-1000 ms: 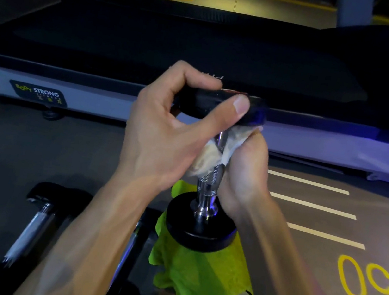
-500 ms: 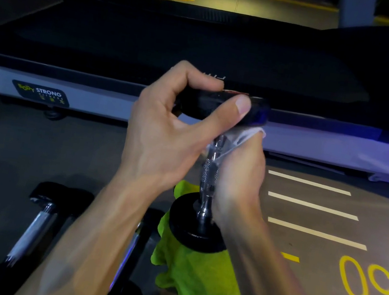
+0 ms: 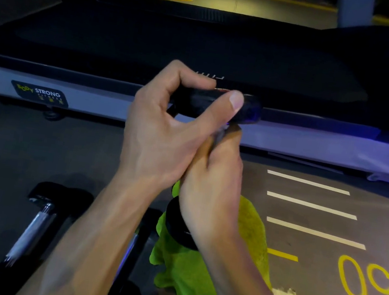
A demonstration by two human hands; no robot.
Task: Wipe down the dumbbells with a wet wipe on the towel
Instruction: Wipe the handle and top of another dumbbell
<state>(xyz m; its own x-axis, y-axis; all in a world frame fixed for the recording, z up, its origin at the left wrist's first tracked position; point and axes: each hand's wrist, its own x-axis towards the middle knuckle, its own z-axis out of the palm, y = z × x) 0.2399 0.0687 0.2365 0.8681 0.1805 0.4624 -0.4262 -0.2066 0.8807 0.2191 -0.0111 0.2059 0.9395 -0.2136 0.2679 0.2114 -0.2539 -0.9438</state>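
Head view: left hand (image 3: 164, 137) grips the upright dumbbell (image 3: 217, 103) top, right hand (image 3: 213, 185) clenches its handle, so a wet slip could tip it off the green towel (image 3: 250, 221).

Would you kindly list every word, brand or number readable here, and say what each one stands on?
"BODY STRONG": label on the treadmill's side rail; the smaller line beneath is too blurred to read.
"50": yellow paint on the floor, seen upside down.
White lettering on the treadmill belt: unreadable.
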